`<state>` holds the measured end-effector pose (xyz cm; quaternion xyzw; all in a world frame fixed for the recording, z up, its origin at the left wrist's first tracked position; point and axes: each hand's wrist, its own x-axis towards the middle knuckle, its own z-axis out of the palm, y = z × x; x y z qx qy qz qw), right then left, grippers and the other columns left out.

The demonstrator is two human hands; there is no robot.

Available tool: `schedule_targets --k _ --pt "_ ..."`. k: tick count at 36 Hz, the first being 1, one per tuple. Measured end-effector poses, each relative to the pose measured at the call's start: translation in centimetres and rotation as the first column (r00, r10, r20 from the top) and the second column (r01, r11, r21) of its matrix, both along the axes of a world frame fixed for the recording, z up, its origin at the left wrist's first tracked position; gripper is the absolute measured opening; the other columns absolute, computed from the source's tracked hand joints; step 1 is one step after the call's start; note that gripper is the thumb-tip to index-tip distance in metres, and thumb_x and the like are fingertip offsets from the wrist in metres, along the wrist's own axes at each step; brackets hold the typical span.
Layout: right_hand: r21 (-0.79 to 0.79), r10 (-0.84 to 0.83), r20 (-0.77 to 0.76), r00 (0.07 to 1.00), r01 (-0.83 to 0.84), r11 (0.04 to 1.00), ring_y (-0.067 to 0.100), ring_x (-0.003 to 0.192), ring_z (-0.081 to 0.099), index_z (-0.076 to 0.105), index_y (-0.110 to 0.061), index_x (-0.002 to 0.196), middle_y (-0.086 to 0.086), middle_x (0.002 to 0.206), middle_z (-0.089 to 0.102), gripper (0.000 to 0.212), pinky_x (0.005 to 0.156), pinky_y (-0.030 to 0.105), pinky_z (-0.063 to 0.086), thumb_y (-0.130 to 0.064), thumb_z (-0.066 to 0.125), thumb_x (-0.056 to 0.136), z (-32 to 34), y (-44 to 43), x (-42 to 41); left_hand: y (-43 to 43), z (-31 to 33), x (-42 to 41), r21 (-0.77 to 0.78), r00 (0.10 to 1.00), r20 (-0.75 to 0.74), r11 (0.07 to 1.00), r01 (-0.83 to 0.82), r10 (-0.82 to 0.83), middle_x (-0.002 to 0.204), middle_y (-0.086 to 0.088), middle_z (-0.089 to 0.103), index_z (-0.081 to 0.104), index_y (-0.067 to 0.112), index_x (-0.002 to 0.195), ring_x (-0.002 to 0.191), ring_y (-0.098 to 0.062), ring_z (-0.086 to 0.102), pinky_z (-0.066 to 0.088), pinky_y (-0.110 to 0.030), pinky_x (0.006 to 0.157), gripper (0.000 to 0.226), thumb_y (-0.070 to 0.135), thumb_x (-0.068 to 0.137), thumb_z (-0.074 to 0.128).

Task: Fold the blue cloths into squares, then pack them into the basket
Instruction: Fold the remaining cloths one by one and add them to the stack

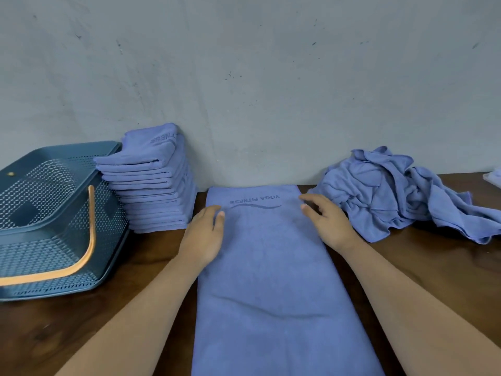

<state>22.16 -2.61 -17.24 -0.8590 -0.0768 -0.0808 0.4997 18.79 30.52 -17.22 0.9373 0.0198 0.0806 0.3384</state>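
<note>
Dark wooden counter (81, 335) is carrying everything, running along a grey wall. Long blue cloth (271, 280), folded into a narrow strip, is lying flat down the counter's middle, its far end reaching the wall and its near end running out of view; the printed lettering (254, 200) is facing up at the far end. Blue perforated basket (40, 253) is standing at the left with its orange handle (90, 226) lowered; no cloth is showing in it. Heap of unfolded cloths (393, 191) is waiting at the right, well apart from the basket. Stack of folded squares (154, 185) is leaning against the wall, just beside the basket.

Left grip (202, 237) is resting released, fingers straight, on the strip's left edge. Right grip (329, 222) is lying relaxed on the right edge, fingers loosely bent, grasping nothing.

Step in hand, as judged: folding is proceeding, packing not yet begun. The next move is likely calling for both grips to pinch one end's corners and carry it over the other end, edges matching, to make a square.
</note>
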Motion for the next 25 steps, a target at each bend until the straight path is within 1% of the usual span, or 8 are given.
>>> schedule_targets --k 2,5,8,11,13,17,22,25 --pt "0.008 0.032 -0.027 0.999 -0.032 0.999 -0.005 0.121 0.059 0.070 -0.039 0.129 -0.021 0.131 0.066 0.025 0.103 0.024 0.048 -0.038 0.064 0.104 0.0 -0.8 -1.9 1.1 -0.8 -2.5 -0.039 0.999 0.032 0.999 0.018 -0.017 0.139 0.005 0.060 0.058 0.026 0.140 0.132 -0.017 0.054 0.042 -0.036 0.111 0.040 0.045 0.111 0.038" --pt "-0.026 0.053 0.005 0.999 -0.053 0.998 -0.006 0.122 0.059 0.072 -0.034 0.127 -0.021 0.130 0.067 0.024 0.105 0.021 0.046 -0.033 0.066 0.103 0.0 -1.6 -4.9 2.2 -0.9 -6.0 0.005 0.995 0.079 0.998 0.060 -0.060 0.138 0.013 0.057 0.057 0.027 0.141 0.129 -0.007 0.051 0.039 -0.023 0.105 0.035 0.041 0.110 0.046" --pt "-0.034 0.079 0.033 0.996 -0.078 0.996 -0.003 0.121 0.061 0.075 -0.029 0.123 -0.020 0.126 0.068 0.022 0.105 0.019 0.046 -0.025 0.070 0.101 -0.1 -1.8 -8.3 2.8 -0.5 -9.5 0.040 0.993 0.059 0.994 0.097 -0.100 0.137 0.025 0.050 0.056 0.034 0.141 0.125 0.004 0.048 0.037 -0.013 0.094 0.033 0.039 0.108 0.051" --pt "-0.084 0.112 0.044 0.993 -0.108 0.991 -0.002 0.124 0.061 0.075 -0.030 0.121 -0.021 0.127 0.069 0.022 0.107 0.020 0.045 -0.024 0.072 0.100 -0.5 -1.9 -11.4 3.5 -0.8 -12.4 0.103 0.987 0.073 0.985 0.137 -0.145 0.134 0.030 0.052 0.058 0.040 0.131 0.119 0.005 0.051 0.041 -0.015 0.090 0.026 0.040 0.105 0.055" --pt "-0.115 0.129 0.026 0.991 -0.125 0.985 -0.003 0.127 0.059 0.075 -0.032 0.122 -0.023 0.129 0.068 0.023 0.108 0.019 0.043 -0.026 0.072 0.100 -0.7 -2.3 -13.3 3.6 -1.1 -14.0 0.148 0.979 0.079 0.973 0.177 -0.190 0.135 0.030 0.053 0.059 0.042 0.126 0.120 0.003 0.051 0.044 -0.020 0.095 0.023 0.041 0.104 0.056" --pt "-0.248 0.161 0.040 0.986 -0.147 0.958 -0.009 0.130 0.053 0.073 -0.036 0.126 -0.031 0.130 0.065 0.028 0.109 0.015 0.041 -0.031 0.072 0.099 -0.9 -3.0 -17.0 3.6 -1.5 -17.1 0.206 0.969 0.093 0.956 0.207 -0.230 0.142 0.029 0.051 0.059 0.042 0.128 0.127 0.004 0.048 0.043 -0.024 0.105 0.025 0.042 0.104 0.054" --pt "-0.362 0.198 0.099 0.975 -0.150 0.920 -0.011 0.133 0.049 0.072 -0.042 0.126 -0.036 0.136 0.058 0.031 0.112 0.022 0.039 -0.051 0.067 0.097 -0.9 -3.2 -21.7 3.8 -1.0 -20.7 0.206 0.960 0.110 0.951 0.232 -0.258 0.142 0.030 0.051 0.060 0.043 0.128 0.130 0.003 0.048 0.045 -0.027 0.106 0.024 0.041 0.104 0.055" --pt "-0.445 0.212 0.086 0.973 -0.153 0.883 -0.014 0.139 0.040 0.066 -0.051 0.130 -0.042 0.144 0.047 0.036 0.113 0.019 0.029 -0.062 0.058 0.096 -0.7 -3.5 -24.8 3.9 -0.8 -23.1 0.202 0.942 0.138 0.940 0.274 -0.305 0.139 0.034 0.052 0.063 0.045 0.124 0.131 0.005 0.048 0.048 -0.029 0.105 0.022 0.041 0.104 0.055"
